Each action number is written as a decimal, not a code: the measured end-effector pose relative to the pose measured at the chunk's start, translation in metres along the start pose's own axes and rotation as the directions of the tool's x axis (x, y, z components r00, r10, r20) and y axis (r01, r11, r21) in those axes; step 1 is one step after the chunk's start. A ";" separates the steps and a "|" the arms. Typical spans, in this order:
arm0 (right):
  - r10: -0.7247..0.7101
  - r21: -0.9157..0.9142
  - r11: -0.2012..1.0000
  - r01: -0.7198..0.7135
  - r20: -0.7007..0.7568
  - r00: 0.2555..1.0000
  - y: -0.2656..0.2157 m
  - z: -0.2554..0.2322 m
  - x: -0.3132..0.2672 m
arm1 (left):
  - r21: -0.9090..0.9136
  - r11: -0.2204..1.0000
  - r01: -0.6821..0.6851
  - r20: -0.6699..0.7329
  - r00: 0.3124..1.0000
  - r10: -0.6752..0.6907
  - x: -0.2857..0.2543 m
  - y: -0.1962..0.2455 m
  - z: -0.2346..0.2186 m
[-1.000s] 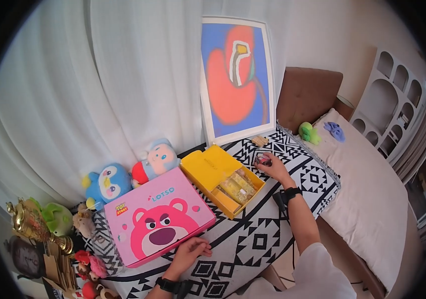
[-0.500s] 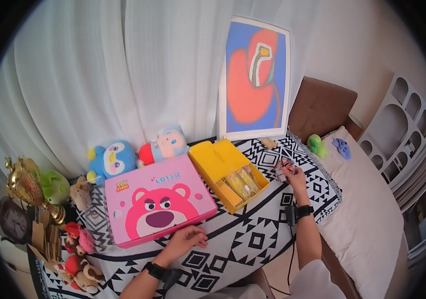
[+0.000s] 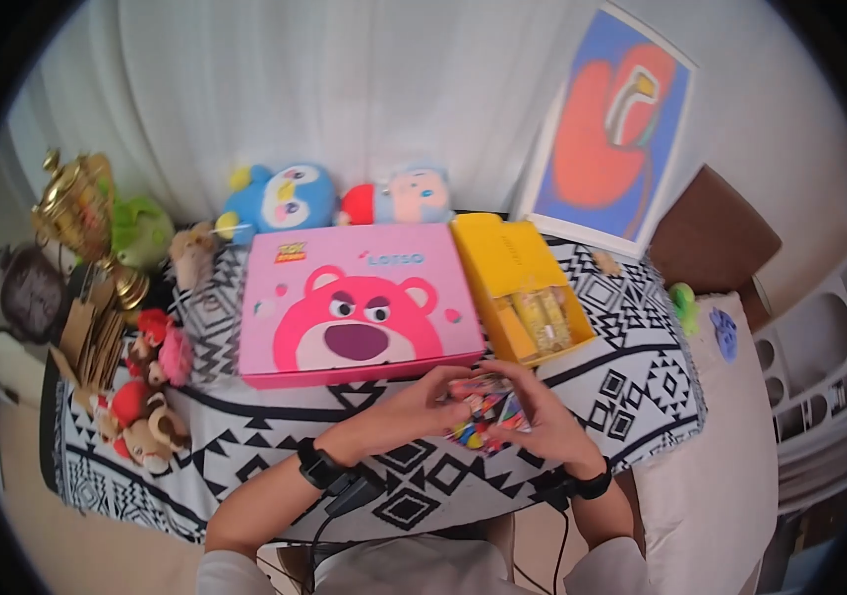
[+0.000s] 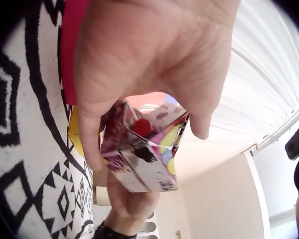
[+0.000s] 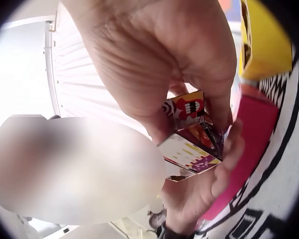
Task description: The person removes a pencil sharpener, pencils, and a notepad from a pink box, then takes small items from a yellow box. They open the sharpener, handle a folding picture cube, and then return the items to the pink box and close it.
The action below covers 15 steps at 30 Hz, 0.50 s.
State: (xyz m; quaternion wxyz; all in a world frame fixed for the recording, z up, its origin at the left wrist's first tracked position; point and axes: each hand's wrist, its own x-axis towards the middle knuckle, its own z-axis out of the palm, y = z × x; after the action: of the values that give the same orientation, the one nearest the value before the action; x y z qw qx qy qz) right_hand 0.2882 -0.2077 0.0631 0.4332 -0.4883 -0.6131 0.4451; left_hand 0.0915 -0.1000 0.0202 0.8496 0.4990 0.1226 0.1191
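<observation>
Both hands are together over the near part of the patterned cloth, in front of the boxes. Between them is a small, colourful printed folding cube [image 3: 488,418], with cartoon pictures on its faces. My left hand [image 3: 422,409] grips its left side and my right hand [image 3: 545,416] its right side. In the left wrist view, thumb and fingers straddle the cube [image 4: 147,167]. The right wrist view shows the cube [image 5: 192,157] with sections standing at an angle to each other and a gap between them; fingertips partly hide it.
A pink bear-print box [image 3: 357,307] lies just beyond the hands, with an open yellow box [image 3: 518,258] to its right. Plush toys [image 3: 290,198] sit behind. At left stand a gold trophy [image 3: 81,208] and cardboard pieces [image 3: 91,337]. A framed picture [image 3: 617,139] leans at the back right.
My right hand has brought the cube from the cloth's far right to the near middle. My left hand has moved from beside the pink box onto the cube. The head view has turned left.
</observation>
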 end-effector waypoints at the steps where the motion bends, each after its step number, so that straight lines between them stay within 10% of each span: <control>1: 0.013 -0.020 1.000 -0.011 0.075 0.997 0.003 0.009 0.007 | -0.026 0.998 0.063 -0.090 0.994 -0.065 -0.005 0.000 -0.002; 7: 0.193 -0.109 0.981 -0.163 0.401 0.896 0.008 0.029 0.051 | 0.050 0.993 0.105 -0.254 0.963 -0.089 -0.050 -0.001 -0.024; 10: -0.015 0.370 0.915 -0.164 0.435 0.900 0.043 0.048 0.049 | 0.320 0.932 0.170 -0.420 0.907 -0.022 -0.057 -0.001 -0.028; 15: 0.039 0.307 0.932 -0.192 0.442 0.896 0.066 0.051 0.035 | 0.463 0.873 0.151 -0.231 0.972 -0.046 -0.063 -0.012 -0.038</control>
State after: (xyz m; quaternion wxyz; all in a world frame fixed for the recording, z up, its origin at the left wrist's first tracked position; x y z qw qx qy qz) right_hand 0.2481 -0.1707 -0.0088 0.3385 -0.3314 -0.5755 0.6666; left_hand 0.0210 -0.0945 -0.0030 0.6872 0.6703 0.2638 0.0943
